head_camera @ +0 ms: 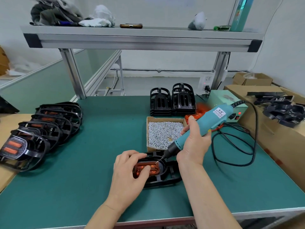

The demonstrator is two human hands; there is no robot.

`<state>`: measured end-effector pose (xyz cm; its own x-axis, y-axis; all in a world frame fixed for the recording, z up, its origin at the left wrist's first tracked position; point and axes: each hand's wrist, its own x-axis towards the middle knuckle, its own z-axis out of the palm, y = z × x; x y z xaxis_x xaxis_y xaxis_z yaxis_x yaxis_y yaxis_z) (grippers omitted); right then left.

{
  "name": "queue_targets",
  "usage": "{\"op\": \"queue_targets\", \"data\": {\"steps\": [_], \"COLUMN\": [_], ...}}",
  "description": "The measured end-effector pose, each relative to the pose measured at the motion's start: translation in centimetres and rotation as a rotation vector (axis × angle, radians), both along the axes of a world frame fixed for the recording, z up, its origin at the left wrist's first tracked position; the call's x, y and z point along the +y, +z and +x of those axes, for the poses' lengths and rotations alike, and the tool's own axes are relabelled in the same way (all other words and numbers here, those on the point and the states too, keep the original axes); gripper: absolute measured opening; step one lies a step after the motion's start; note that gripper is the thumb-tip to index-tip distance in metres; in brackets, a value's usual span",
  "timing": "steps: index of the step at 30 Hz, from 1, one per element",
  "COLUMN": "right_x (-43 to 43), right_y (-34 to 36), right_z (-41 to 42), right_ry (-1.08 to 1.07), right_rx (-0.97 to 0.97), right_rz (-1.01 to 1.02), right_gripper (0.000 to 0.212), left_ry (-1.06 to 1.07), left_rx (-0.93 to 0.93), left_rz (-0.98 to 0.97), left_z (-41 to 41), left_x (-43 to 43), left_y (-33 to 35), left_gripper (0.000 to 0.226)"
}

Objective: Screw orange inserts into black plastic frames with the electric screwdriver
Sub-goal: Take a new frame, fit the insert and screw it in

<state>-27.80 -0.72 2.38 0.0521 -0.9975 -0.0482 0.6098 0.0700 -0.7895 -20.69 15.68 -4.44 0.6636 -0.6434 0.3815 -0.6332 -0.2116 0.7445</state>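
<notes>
A black plastic frame (166, 177) lies on the green table near the front, with an orange insert (154, 167) seated in it. My left hand (127, 174) presses down on the insert and frame from the left, fingers curled over them. My right hand (194, 142) grips the teal electric screwdriver (212, 121), tilted, its bit tip touching the insert's upper right corner. A cardboard box of small silver screws (162, 132) sits just behind the frame.
A row of finished frames with orange inserts (41, 129) lies at the left. Two stacks of bare black frames (172, 101) stand at the back. Loose orange inserts (194, 116), a green power unit (231, 103), black cables (234, 146) and cardboard boxes of frames (280, 111) fill the right.
</notes>
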Motion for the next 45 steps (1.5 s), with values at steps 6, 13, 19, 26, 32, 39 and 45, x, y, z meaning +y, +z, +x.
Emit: {"op": "queue_targets", "data": {"steps": [6,13,19,26,32,39,45], "right_x": [0.5,1.2,1.6,1.5,1.6,1.9,2.6], "right_y": [0.3,0.0,-0.3,-0.4,-0.4,-0.2,0.0], "right_z": [0.3,0.8,1.2,1.5,1.5,1.8,2.1], "right_ry": [-0.026,0.023,0.024,0.033,0.046,0.069,0.171], "right_rx": [0.064,0.107,0.145,0.153,0.150,0.156,0.187], "right_rz": [-0.180,-0.269,-0.262,-0.280,-0.275,-0.279,-0.375], "right_gripper": [0.022,0.018,0.015,0.015,0.016,0.018,0.020], "left_ry": [-0.096,-0.095,-0.095,-0.101,-0.100,-0.107,-0.118], "left_rx": [-0.015,-0.057,-0.061,-0.046,-0.042,-0.038,-0.038], "left_rz": [0.098,0.152,0.145,0.143,0.157,0.146,0.141], "left_z": [0.5,0.6,0.8,0.8,0.8,0.8,0.9], "left_x": [-0.2,-0.4,-0.5,-0.4,-0.4,-0.3,-0.3], "left_y": [-1.2,-1.6,-1.7,-1.8,-1.7,-1.7,-1.9], "left_gripper": [0.034,0.035,0.035,0.035,0.029,0.026,0.026]}}
